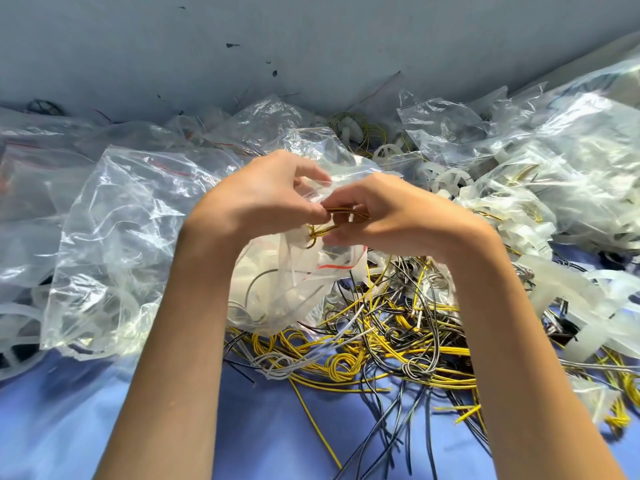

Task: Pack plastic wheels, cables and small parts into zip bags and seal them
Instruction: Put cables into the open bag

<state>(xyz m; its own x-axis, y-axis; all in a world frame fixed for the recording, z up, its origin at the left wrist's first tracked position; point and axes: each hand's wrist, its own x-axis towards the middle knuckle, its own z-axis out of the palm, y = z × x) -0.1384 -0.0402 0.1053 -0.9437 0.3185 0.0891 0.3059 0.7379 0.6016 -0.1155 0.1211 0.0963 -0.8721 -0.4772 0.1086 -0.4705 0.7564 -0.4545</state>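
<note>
While both hands meet over the middle of the blue table (69, 427), the step in hand looks to be loading a cable into a bag. The left hand (263, 199) has its fingers curled, pinching the crumpled mouth of a clear plastic zip bag with a red seal line (298, 278). That bag hangs below the hands and already shows whitish plastic parts inside. The right hand (391, 220), fingers bent close together, pinches a small coil of yellow and dark cable (341, 216) right at the bag's mouth; whether the coil is partly inside cannot be told. Beneath the wrists, toward the near edge, lies a tangled heap of loose yellow, black and white cables (381, 341). White spoked plastic wheels (448, 178) lie toward the far right among more clear bags, and a large crumpled clear bag of wheels (114, 237) sits at the left. The next move probably calls for pushing the coil fully past the mouth with the left hand spreading it, then running both hands along the red strip; a springy coil could catch in the seal.
</note>
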